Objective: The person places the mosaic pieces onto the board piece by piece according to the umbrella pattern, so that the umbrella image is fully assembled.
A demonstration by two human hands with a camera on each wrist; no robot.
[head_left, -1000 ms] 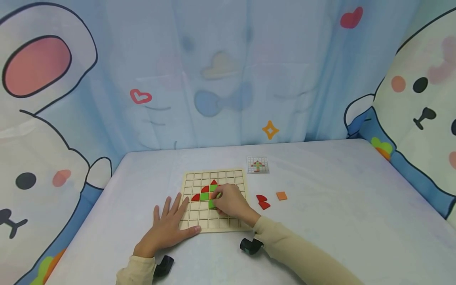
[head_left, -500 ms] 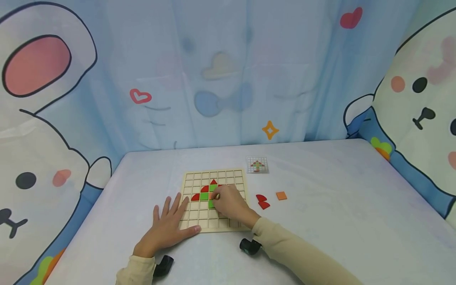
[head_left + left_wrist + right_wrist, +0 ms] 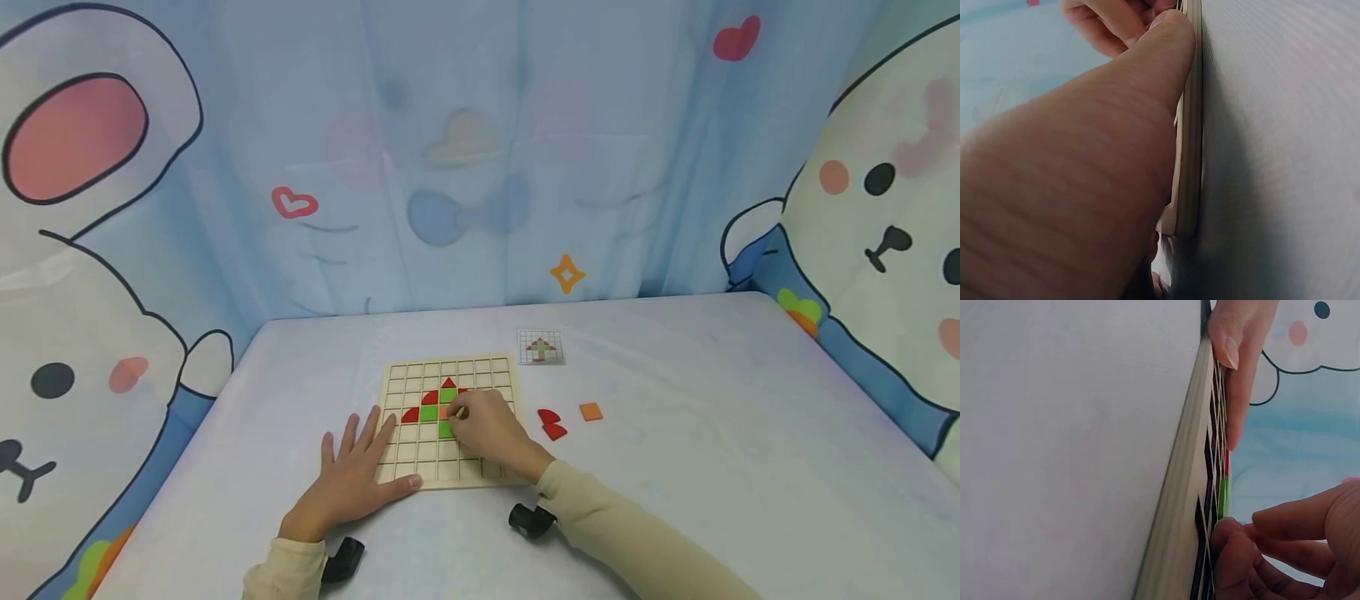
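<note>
A wooden grid board [image 3: 420, 454] lies on the table. Set in its middle cells are a red triangle [image 3: 448, 382], red quarter-rounds [image 3: 410, 415], several green squares [image 3: 428, 413] and an orange square [image 3: 444, 412]. My left hand [image 3: 351, 477] lies spread at the board's near left corner, thumb on the front edge, fingertips along the left edge. My right hand [image 3: 491, 429] is over the board's right half, fingers bent, thumb and fingertips down beside the orange square. In the right wrist view these fingertips come close together at the grid; I cannot tell whether they pinch a piece.
Right of the board lie two red quarter-round pieces [image 3: 553, 425] and a loose orange square [image 3: 591, 412]. Behind them is a small pattern card [image 3: 540, 347] showing a coloured figure on a grid. A blue cartoon curtain [image 3: 480, 167] hangs at the table's far edge.
My right fingertips have shifted only slightly, remaining beside the orange square, which now shows a little more. My left hand keeps its place, and the loose pieces lie as before.
</note>
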